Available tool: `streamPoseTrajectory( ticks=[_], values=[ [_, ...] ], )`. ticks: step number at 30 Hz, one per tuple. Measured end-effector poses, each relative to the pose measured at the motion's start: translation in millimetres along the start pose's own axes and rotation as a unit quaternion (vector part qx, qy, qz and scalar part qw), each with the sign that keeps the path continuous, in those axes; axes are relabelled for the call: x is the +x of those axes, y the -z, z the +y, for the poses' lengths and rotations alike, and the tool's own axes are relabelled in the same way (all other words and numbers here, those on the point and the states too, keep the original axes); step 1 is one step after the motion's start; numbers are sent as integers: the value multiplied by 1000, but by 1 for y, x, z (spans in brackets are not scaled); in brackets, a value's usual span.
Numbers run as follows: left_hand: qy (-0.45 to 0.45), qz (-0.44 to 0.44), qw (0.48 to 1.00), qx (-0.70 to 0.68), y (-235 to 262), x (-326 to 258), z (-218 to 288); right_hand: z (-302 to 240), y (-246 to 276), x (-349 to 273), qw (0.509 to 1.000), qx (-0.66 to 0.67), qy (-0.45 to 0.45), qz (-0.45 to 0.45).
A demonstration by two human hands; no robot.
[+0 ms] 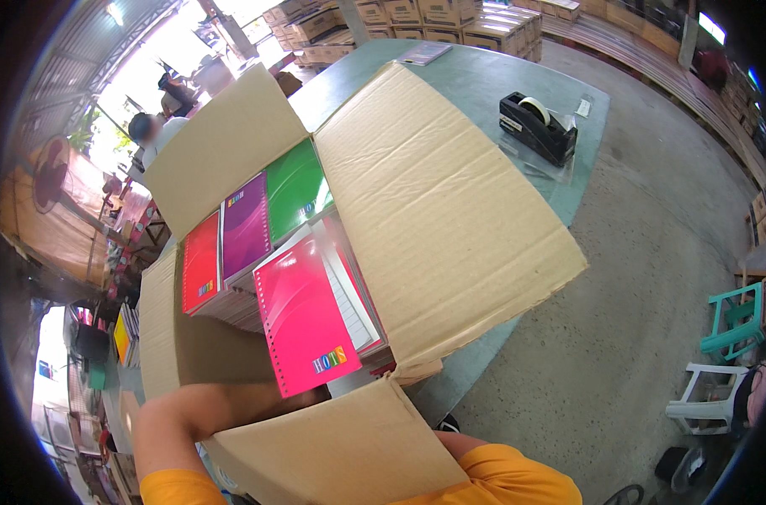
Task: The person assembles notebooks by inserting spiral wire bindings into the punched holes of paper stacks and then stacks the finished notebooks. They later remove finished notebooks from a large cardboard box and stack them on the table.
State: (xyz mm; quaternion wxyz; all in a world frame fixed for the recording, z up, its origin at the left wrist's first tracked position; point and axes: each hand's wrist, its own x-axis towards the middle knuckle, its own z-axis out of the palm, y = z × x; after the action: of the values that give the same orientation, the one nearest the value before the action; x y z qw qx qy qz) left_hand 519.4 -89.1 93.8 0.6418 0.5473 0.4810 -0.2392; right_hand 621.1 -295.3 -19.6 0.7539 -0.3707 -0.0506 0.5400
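Note:
An open cardboard box (450,210) stands on the table in front of me. In it lie stacks of spiral-hole notebooks: a red notebook (201,263), a purple notebook (247,220) and a green notebook (295,189) on top. Nearer to me, a pink notebook (303,311) lies tilted over others whose lined pages fan out at its right. My left arm reaches into the box over its near left side. My left hand (305,399) is at the pink notebook's near edge, its fingers hidden beneath. My right forearm passes behind the near flap (332,446), which hides the hand.
A black tape dispenser (539,126) sits on the green table (332,80), right of the raised flap. Stacked cartons (492,34) stand beyond. A teal stool (732,320) and a white stool (707,400) are on the floor at right. Another person (156,135) is at far left.

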Motion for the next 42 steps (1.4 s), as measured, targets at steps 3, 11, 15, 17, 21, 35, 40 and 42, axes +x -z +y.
streamPoseTrajectory(
  ticks=[3,11,15,17,21,35,40,42],
  values=[
    [-2,11,1000,-8,-2,-17,-7,6,-7,-4,999,1,-19,-27],
    [-29,-13,996,-79,9,-78,43,13,-13,-3,998,-14,-41,-48],
    [-90,43,976,-193,28,-146,42,30,-34,1,994,-12,-69,-89],
    [-207,-2,952,-228,34,-180,40,36,-43,1,991,-9,-80,-104],
    [-411,119,869,-248,43,-245,10,51,-61,0,983,-6,-113,-145],
    [-341,380,653,-560,122,-259,-257,136,-104,26,942,78,-256,-202],
    [-363,315,581,-657,182,-225,-288,162,-116,31,932,110,-277,-207],
    [-376,266,551,-696,217,-205,-269,164,-118,36,933,118,-272,-202]
  ],
)
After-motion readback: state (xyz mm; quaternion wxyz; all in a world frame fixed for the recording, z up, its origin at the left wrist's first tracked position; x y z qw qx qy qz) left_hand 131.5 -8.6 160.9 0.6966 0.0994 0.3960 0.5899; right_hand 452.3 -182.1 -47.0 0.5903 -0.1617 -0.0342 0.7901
